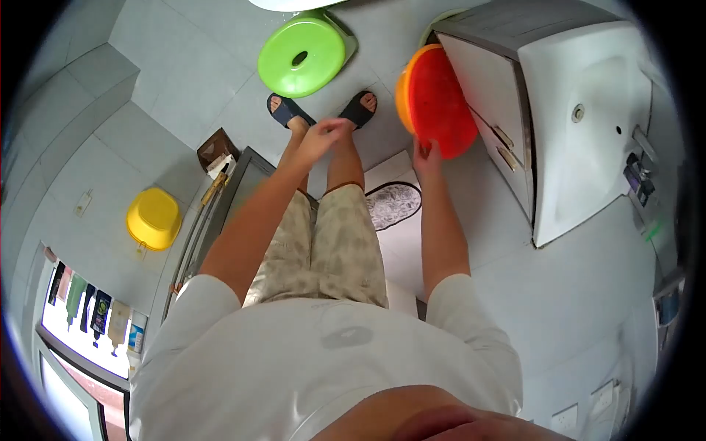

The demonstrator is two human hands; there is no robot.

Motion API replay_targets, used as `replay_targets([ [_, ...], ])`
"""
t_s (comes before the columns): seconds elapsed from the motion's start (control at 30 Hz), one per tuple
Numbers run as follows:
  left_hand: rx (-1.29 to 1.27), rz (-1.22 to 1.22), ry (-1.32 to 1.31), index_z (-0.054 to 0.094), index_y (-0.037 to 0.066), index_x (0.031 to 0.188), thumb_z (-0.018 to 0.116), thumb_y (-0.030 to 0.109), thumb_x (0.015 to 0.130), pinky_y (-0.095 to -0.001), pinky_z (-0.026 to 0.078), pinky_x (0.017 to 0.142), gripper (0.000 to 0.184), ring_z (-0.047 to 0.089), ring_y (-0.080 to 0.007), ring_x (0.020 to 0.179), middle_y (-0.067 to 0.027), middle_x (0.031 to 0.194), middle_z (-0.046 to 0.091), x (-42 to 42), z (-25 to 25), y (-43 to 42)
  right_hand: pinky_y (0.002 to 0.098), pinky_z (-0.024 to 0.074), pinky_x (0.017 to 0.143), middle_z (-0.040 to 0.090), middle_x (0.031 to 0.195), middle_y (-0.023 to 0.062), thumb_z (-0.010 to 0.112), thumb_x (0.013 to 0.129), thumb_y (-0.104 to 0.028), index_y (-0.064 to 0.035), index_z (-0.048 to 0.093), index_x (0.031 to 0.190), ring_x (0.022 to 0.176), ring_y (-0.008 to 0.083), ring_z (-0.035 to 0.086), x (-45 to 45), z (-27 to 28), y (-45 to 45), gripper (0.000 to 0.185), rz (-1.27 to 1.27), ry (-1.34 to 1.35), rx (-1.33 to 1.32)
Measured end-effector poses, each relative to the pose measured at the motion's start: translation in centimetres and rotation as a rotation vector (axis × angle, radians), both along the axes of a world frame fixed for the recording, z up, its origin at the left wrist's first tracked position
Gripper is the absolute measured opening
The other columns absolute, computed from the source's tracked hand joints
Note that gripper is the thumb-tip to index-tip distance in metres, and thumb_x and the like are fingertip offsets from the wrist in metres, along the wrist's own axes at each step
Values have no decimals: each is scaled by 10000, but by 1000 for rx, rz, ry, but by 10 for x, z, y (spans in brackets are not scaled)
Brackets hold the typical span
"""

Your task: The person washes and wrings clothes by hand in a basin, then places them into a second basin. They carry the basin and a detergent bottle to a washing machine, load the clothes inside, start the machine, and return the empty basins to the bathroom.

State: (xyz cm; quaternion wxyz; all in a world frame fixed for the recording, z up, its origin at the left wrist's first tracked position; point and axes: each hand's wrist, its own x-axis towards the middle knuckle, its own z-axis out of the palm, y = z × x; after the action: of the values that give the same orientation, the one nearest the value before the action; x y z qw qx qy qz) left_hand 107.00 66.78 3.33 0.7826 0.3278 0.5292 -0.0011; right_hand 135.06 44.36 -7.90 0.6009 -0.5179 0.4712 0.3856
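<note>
My right hand point(427, 154) grips the near rim of a plastic basin point(443, 103), red on one face and orange along its side. The basin is tipped up on edge beside the vanity cabinet. In front of my legs hangs my left hand point(326, 138), its fingers blurred and pointing towards the right; I see no object in it. Beyond my feet, a green plastic stool point(301, 55) with a slot in its seat stands on the tiled floor.
To the right is a white sink point(588, 140) on a cabinet point(485, 110). A yellow basin point(154, 219) hangs at the left wall, near a metal-framed glass panel point(246, 176). Tubes point(101, 314) line a window ledge. An oval patterned mat point(395, 205) lies beside my legs.
</note>
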Motion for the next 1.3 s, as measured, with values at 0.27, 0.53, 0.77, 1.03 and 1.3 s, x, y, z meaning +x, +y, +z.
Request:
replay_targets([
  [0.27,-93,-69,410,663,49,1215,628,199,938,-310,531,784,317,636,-143,900,-37,1050,661,-147,-15,-69,405,560,1022,559,1373,182,496,1036,-172,19,449,1410,1273,350,558,63,-39,123,423,87,43,84],
  [0.53,-75,119,373,652,24,1177,610,129,924,-276,523,726,277,622,-119,842,-35,973,655,-173,25,-44,433,566,886,666,1104,118,561,1013,-403,-89,578,1271,1001,249,665,-11,26,143,407,1229,36,119],
  [0.77,25,149,216,676,55,1141,590,99,927,-267,502,751,234,613,-109,857,-20,956,647,-150,69,-7,389,446,1026,659,1259,185,627,935,-473,15,623,1306,1183,306,600,-156,79,39,612,2051,-48,22],
  [1.03,-23,-616,453,329,77,1552,540,572,941,-446,370,1124,815,466,-387,1367,-252,1502,456,-223,94,-19,369,540,702,727,895,69,647,935,-330,-33,696,1143,775,200,673,-34,202,293,365,1908,-818,-82],
  [1.3,-158,-364,445,234,36,1583,464,634,954,-452,279,1187,898,336,-430,1451,-283,1566,344,-202,164,-41,485,421,1027,573,1281,142,723,793,-108,-98,616,1245,1192,382,524,121,337,640,465,1206,-2223,-298],
])
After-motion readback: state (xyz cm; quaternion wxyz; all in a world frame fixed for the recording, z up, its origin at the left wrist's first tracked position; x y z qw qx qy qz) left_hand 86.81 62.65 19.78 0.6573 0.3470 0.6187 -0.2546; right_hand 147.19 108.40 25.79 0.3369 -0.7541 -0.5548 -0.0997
